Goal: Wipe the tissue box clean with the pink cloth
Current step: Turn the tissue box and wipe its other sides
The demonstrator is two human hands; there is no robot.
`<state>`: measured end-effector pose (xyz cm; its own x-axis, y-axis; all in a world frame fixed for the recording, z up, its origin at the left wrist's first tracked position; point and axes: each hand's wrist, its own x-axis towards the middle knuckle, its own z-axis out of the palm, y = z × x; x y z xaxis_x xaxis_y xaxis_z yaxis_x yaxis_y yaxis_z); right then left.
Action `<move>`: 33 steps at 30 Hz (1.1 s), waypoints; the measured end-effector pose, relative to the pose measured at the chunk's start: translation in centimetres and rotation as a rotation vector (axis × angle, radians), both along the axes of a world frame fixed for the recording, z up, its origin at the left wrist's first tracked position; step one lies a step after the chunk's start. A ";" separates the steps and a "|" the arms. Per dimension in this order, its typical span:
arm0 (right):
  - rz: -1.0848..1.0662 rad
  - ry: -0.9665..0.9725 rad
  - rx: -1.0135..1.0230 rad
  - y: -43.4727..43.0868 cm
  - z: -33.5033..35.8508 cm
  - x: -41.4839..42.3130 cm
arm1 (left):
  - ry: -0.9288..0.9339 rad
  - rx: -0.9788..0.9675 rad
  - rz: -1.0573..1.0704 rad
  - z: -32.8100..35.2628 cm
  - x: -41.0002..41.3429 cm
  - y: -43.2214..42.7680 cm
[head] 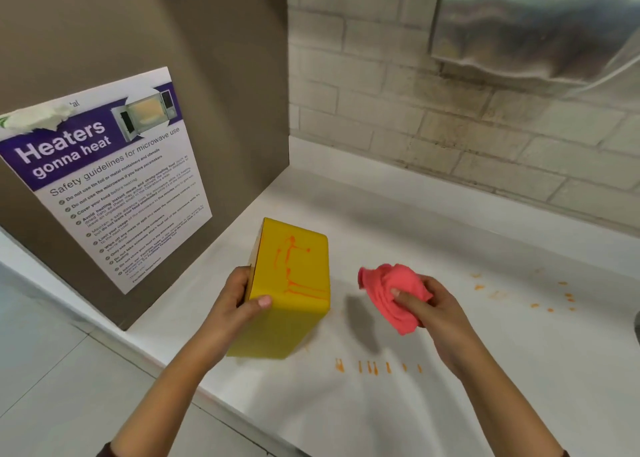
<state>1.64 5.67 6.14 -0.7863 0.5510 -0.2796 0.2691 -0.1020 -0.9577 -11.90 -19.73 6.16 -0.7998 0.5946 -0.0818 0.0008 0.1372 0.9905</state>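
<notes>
- My left hand grips the yellow tissue box. The thumb lies over its near upper edge and the fingers curl round its left side.
- The tissue box sits at centre frame over the white tabletop, tipped so that one broad face points up and toward the camera.
- Its low end is down by the tabletop near the front edge. I cannot tell from this angle whether it rests there or is just clear.
- Orange streaks run across the upturned face of the box, with a thicker line near its lower right edge.
- My right hand holds the pink cloth bunched into a wad, thumb pressed on top and fingers closed beneath.
- The cloth is to the right of the box and apart from it, not touching. It is held above the tabletop and casts a soft shadow there.
- A row of small orange drips marks the tabletop in front of both hands.
- More orange specks are scattered further right.
- A brown panel stands to the left and carries a microwave safety poster headed "Heaters gonna heat".
- A pale tiled wall stands behind, stained below a shiny metal dispenser at upper right.
</notes>
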 end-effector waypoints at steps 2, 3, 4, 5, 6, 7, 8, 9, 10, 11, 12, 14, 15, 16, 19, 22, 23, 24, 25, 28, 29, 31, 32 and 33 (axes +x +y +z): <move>0.033 -0.034 0.064 0.0 0.0 -0.3 | 0.001 0.029 -0.063 0.2 -0.3 -0.3; 0.042 -0.042 0.109 0.0 0.1 -0.3 | 0.012 0.034 -0.103 0.2 -0.5 -0.5; 0.042 -0.033 0.172 -0.2 0.2 -0.5 | 0.027 0.037 -0.133 0.2 -0.8 -0.9; 0.023 -0.015 0.269 -0.3 0.4 -0.6 | 0.037 0.038 -0.161 0.2 -1.0 -1.1; 0.006 0.002 0.417 -0.2 0.8 -0.7 | 0.039 0.041 -0.179 0.1 -1.2 -1.3; 0.001 0.013 0.595 -0.1 1.2 -0.8 | 0.035 0.049 -0.186 0.1 -1.3 -1.4; 0.016 0.035 0.754 0.0 1.5 -1.0 | 0.029 0.062 -0.184 0.0 -1.3 -1.5; 0.039 0.064 0.856 -0.1 2.0 -1.2 | 0.029 0.075 -0.177 -0.2 -1.4 -1.6; 0.064 0.101 0.922 -0.2 2.5 -1.5 | 0.032 0.086 -0.163 -0.3 -1.3 -1.6; 0.083 0.146 0.983 -0.4 3.1 -1.9 | 0.038 0.096 -0.147 -0.4 -1.3 -1.5; 0.089 0.211 1.049 -0.7 3.6 -2.3 | 0.040 0.103 -0.130 -0.5 -1.2 -1.5; 0.092 0.354 1.168 -1.7 4.7 -3.4 | 0.054 0.110 -0.108 -0.7 -1.1 -1.4; 0.089 0.413 1.197 -2.3 5.1 -3.9 | 0.062 0.113 -0.103 -0.8 -1.0 -1.4; 0.083 0.462 1.197 -3.0 5.5 -4.6 | 0.063 0.117 -0.098 -0.8 -1.0 -1.4; 0.134 0.550 1.106 -5.5 6.2 -6.1 | 0.077 0.132 -0.083 -1.0 -1.2 -1.4; 0.297 0.539 1.075 -7.1 5.7 -7.0 | 0.088 0.153 -0.052 -1.4 -1.2 -1.4; 0.315 0.522 1.093 -7.0 5.5 -7.0 | 0.094 0.167 -0.032 -1.5 -1.2 -1.3; 0.313 0.505 1.130 -6.7 5.3 -7.0 | 0.094 0.184 -0.007 -1.6 -1.2 -1.2; 0.311 0.491 1.175 -6.2 5.1 -6.9 | 0.093 0.201 0.016 -1.7 -1.2 -1.1; 0.396 0.482 1.228 -4.9 4.5 -7.0 | 0.088 0.241 0.054 -1.9 -1.2 -0.8; 0.424 0.489 1.215 -4.8 4.3 -7.1 | 0.095 0.247 0.052 -1.9 -1.2 -0.6; 0.455 0.503 1.217 -4.8 4.0 -7.6 | 0.105 0.254 0.039 -1.9 -1.0 -0.4; 0.469 0.512 1.245 -4.8 3.7 -7.9 | 0.111 0.255 0.034 -1.9 -1.0 -0.4; 0.487 0.520 1.279 -4.9 3.4 -8.2 | 0.121 0.255 0.030 -2.0 -0.9 -0.3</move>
<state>-6.51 0.82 9.56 -0.8211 -0.1439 0.5524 -0.3691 0.8720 -0.3216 -12.82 -20.04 4.19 -0.8124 0.5594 0.1643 0.1208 -0.1142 0.9861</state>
